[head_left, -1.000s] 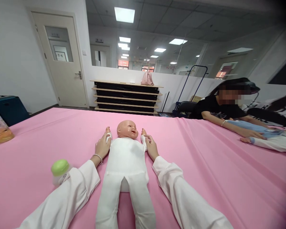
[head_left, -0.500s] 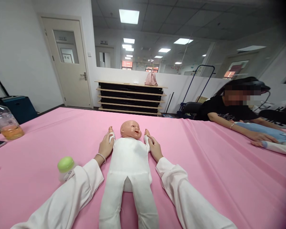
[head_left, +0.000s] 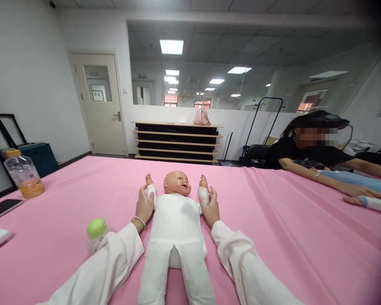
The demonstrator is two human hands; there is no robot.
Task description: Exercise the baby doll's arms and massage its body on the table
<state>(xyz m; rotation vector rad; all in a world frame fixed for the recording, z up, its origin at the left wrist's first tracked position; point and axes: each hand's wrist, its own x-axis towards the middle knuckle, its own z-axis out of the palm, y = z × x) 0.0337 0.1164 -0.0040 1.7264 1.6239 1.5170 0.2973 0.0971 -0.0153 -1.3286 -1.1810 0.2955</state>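
Pink table | both hands outstretched, gripping doll's raised arms

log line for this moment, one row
left hand: holds baby doll arm | right hand: holds other arm | doll: on its back, pink table | green-capped bottle: beside left sleeve

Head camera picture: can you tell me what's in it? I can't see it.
A baby doll in white clothes lies face-up on a pink table, and the person's left hand and right hand each hold one of its raised arms. A green-capped bottle stands nearby.
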